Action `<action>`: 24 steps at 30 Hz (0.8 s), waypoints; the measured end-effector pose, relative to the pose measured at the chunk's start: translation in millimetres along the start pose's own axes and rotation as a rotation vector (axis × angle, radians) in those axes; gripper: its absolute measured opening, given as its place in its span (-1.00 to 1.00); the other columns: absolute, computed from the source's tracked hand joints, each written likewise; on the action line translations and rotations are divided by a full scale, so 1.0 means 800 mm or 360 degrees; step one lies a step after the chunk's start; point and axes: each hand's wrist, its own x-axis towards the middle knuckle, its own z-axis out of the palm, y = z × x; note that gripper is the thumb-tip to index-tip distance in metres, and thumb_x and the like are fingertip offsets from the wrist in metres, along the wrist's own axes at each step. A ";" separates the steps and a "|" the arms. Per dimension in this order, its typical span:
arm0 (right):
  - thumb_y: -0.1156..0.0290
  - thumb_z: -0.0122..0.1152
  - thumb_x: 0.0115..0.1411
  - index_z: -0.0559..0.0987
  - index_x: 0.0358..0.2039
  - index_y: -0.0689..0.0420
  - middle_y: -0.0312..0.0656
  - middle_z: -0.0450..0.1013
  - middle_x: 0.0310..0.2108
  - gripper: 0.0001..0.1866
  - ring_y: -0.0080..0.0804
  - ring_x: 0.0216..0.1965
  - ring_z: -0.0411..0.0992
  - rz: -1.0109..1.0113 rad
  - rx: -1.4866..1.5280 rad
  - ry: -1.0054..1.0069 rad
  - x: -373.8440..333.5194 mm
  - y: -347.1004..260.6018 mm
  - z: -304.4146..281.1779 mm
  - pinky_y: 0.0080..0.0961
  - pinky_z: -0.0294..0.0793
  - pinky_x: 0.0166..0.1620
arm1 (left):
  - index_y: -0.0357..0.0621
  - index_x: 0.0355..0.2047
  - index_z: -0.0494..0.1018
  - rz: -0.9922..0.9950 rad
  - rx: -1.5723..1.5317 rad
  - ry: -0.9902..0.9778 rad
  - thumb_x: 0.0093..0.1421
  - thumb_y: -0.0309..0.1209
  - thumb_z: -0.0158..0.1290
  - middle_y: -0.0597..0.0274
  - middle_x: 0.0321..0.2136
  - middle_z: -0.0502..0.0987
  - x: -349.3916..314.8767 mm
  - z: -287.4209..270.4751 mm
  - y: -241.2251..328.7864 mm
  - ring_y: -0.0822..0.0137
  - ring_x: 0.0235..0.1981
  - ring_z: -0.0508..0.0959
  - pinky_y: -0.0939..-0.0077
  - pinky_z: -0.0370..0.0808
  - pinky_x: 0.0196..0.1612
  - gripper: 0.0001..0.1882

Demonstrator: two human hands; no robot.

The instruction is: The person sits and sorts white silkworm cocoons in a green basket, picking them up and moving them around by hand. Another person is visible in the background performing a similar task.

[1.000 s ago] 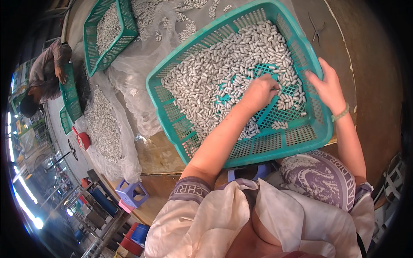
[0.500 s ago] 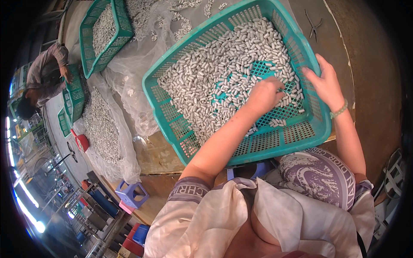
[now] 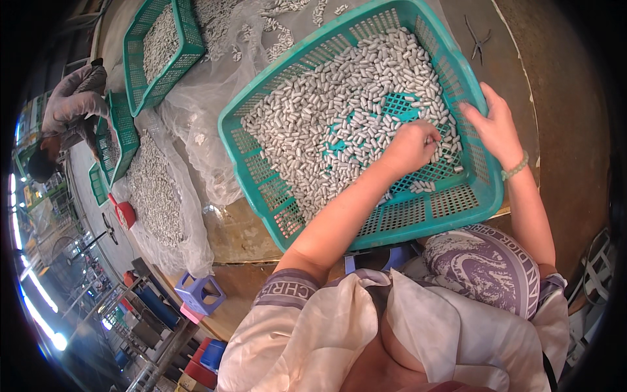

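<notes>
A large green plastic basket [image 3: 450,208] lies tilted in front of me, holding many small silver-grey cylindrical pieces [image 3: 313,124] with rounded ends. They are heaped to its left and far side, while patches of the mesh bottom show near the middle and right. My left hand [image 3: 413,147] is low inside the basket, fingers curled together among the pieces. Whatever those fingers pinch is hidden. My right hand [image 3: 498,130] grips the basket's right rim, thumb over the inside and fingers outside.
Pliers [image 3: 477,40] lie beyond the basket's right corner. Another green basket [image 3: 192,52] of pieces stands at the far left, near clear plastic sheeting [image 3: 202,140] and a loose heap [image 3: 153,189]. A co-worker [image 3: 75,104] bends over a green basket. A purple stool [image 3: 201,293] stands lower left.
My left hand has shifted slightly right and down within the basket, fingers still curled. My right hand keeps its hold. At the far left, the co-worker's arms and basket have moved.
</notes>
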 end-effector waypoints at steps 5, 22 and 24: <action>0.37 0.16 0.05 0.41 -0.40 0.30 -0.13 0.41 -0.54 -0.75 -0.49 -0.49 0.34 -0.0008 -0.0010 -0.0020 0.001 0.007 -0.001 -0.47 0.36 -0.37 | -0.25 -0.44 0.50 0.0270 0.0555 -0.0011 0.00 -0.51 0.10 0.06 -0.42 0.51 0.000 0.018 -0.001 0.14 -0.45 0.52 0.39 0.47 -0.33 -0.91; 0.38 0.18 0.06 0.43 -0.32 0.31 -0.16 0.44 -0.50 -0.73 -0.54 -0.45 0.35 0.0077 0.0021 -0.0035 0.000 0.004 -0.002 -0.50 0.37 -0.34 | -0.15 -0.53 0.47 0.0362 0.0622 -0.0116 -0.09 -0.41 0.16 0.20 -0.50 0.47 -0.014 0.037 0.019 0.12 -0.45 0.53 0.30 0.49 -0.42 -0.88; 0.39 0.18 0.06 0.43 -0.29 0.31 -0.19 0.44 -0.49 -0.73 -0.57 -0.45 0.34 0.0090 0.0052 -0.0034 -0.002 0.001 -0.002 -0.52 0.38 -0.34 | -0.16 -0.56 0.46 0.0396 0.0666 -0.0122 -0.08 -0.42 0.14 0.19 -0.50 0.46 -0.012 0.038 0.017 0.12 -0.46 0.53 0.30 0.49 -0.42 -0.90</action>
